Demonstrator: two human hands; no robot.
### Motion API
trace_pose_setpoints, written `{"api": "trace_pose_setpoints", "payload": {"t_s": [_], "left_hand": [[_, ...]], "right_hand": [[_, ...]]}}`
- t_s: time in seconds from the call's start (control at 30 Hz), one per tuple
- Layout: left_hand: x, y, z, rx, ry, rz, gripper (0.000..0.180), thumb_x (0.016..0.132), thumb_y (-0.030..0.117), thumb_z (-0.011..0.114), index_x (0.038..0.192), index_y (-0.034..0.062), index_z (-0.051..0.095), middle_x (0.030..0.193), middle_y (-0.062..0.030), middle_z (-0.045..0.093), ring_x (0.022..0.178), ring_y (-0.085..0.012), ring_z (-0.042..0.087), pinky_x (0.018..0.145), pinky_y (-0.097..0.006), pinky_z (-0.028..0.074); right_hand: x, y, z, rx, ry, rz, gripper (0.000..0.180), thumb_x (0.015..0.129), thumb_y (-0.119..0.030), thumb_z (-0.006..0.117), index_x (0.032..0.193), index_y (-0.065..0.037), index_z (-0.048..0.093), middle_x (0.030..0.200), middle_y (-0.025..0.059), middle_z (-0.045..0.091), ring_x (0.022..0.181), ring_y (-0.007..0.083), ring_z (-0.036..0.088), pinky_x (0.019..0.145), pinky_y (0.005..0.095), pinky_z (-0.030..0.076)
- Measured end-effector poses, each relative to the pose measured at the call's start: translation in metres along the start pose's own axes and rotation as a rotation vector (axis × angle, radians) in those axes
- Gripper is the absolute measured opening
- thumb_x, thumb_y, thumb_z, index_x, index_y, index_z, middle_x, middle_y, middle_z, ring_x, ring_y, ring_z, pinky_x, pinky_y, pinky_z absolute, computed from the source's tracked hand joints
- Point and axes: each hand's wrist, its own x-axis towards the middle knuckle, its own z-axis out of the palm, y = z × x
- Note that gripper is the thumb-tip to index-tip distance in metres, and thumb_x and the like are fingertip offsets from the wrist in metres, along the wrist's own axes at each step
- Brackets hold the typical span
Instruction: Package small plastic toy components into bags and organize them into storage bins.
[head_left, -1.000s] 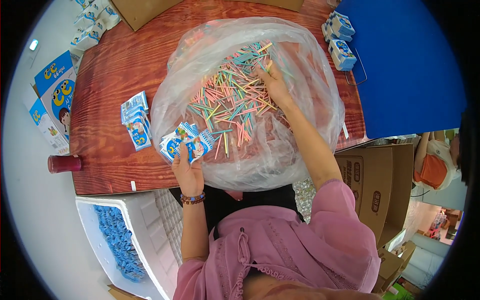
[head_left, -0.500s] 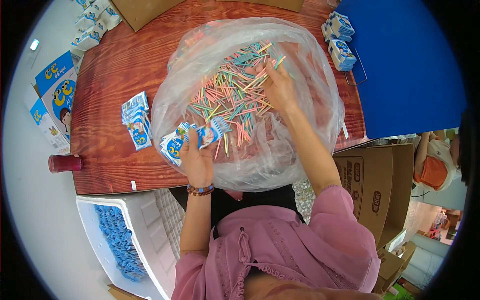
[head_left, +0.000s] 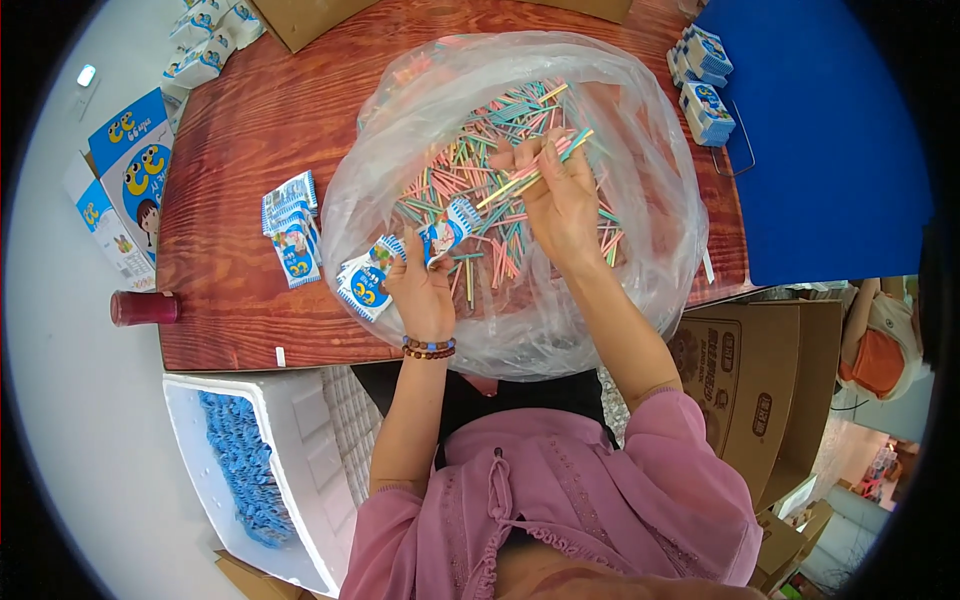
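A large clear plastic bag (head_left: 350, 190) lies spread open on the table, full of thin pastel sticks (head_left: 450, 180) in pink, green and yellow. My left hand (head_left: 422, 298), at the bag's near left edge, is closed on a small blue-and-white packet (head_left: 450, 232) whose end tilts up toward the sticks. More such packets (head_left: 370, 280) are fanned beside its fingers; whether these are gripped too, I cannot tell. Over the bag, my right hand (head_left: 566, 212) pinches a small bunch of sticks (head_left: 525, 182), pointing toward the left hand's packet.
Flat packets (head_left: 293, 235) lie on the red wood-grain table (head_left: 240, 130) left of the bag. A dark red jar (head_left: 146, 308) stands at the left edge. Below it is a white foam box (head_left: 270, 400) with blue packets. Stacked packs (head_left: 708, 112) sit far right; a cardboard box (head_left: 740, 390) stands below right.
My right hand has drawn nearer to me and toward the left hand, sticks in its fingers. The left hand's packet has risen and tilted toward it. The whole view has shifted slightly.
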Motion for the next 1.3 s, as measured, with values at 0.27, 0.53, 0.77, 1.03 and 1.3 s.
{"api": "trace_pose_setpoints", "payload": {"t_s": [0.27, 0.53, 0.77, 1.03, 1.3], "left_hand": [[-0.001, -0.006, -0.001, 0.0, -0.05, -0.012, 0.012, 0.096, 0.021, 0.06, 0.095, 0.0095, 0.062, 0.092, -0.0005, 0.067, 0.078, -0.0097, 0.063, 0.061, -0.023, 0.047], [-0.009, -0.014, 0.009, -0.13, -0.05, -0.017, 0.021, 0.097, 0.025, 0.058, 0.098, 0.0054, 0.063, 0.096, -0.0042, 0.068, 0.084, -0.0128, 0.065, 0.07, -0.028, 0.053], [-0.007, -0.017, 0.008, -0.165, -0.078, 0.008, 0.025, 0.097, 0.027, 0.056, 0.1, 0.0035, 0.063, 0.1, -0.0065, 0.068, 0.088, -0.0142, 0.064, 0.074, -0.031, 0.053], [-0.001, -0.017, 0.014, -0.154, -0.137, 0.008, 0.031, 0.099, 0.033, 0.052, 0.113, 0.0055, 0.056, 0.105, -0.0039, 0.065, 0.09, -0.0137, 0.061, 0.076, -0.029, 0.05], [0.006, -0.027, -0.002, -0.241, -0.229, -0.062, 0.031, 0.099, 0.032, 0.053, 0.117, 0.0065, 0.055, 0.105, -0.0032, 0.065, 0.09, -0.0131, 0.06, 0.079, -0.028, 0.049]], "right_hand": [[-0.016, 0.015, 0.019, -0.274, -0.066, -0.011, 0.012, 0.102, -0.018, 0.042, 0.109, -0.008, 0.043, 0.091, 0.0099, 0.06, 0.102, 0.028, 0.062, 0.106, 0.0455, 0.033], [-0.03, 0.033, 0.046, -0.236, 0.13, -0.1, 0.017, 0.104, -0.02, 0.037, 0.109, -0.005, 0.043, 0.11, 0.017, 0.063, 0.111, 0.0243, 0.056, 0.1, 0.0395, 0.039], [-0.042, 0.035, 0.048, -0.27, 0.108, 0.003, 0.02, 0.104, -0.023, 0.039, 0.11, -0.005, 0.046, 0.118, 0.0145, 0.06, 0.11, 0.0183, 0.055, 0.092, 0.0291, 0.045], [-0.038, 0.037, 0.034, -0.371, -0.084, -0.001, 0.032, 0.103, -0.022, 0.035, 0.119, -0.001, 0.053, 0.142, 0.0211, 0.043, 0.139, 0.0283, 0.03, 0.114, 0.0407, 0.02], [-0.025, 0.033, 0.033, -0.41, -0.142, -0.022, 0.046, 0.103, -0.031, 0.035, 0.133, 0.001, 0.05, 0.151, 0.0172, 0.031, 0.143, 0.028, 0.024, 0.116, 0.0409, 0.016]]}}
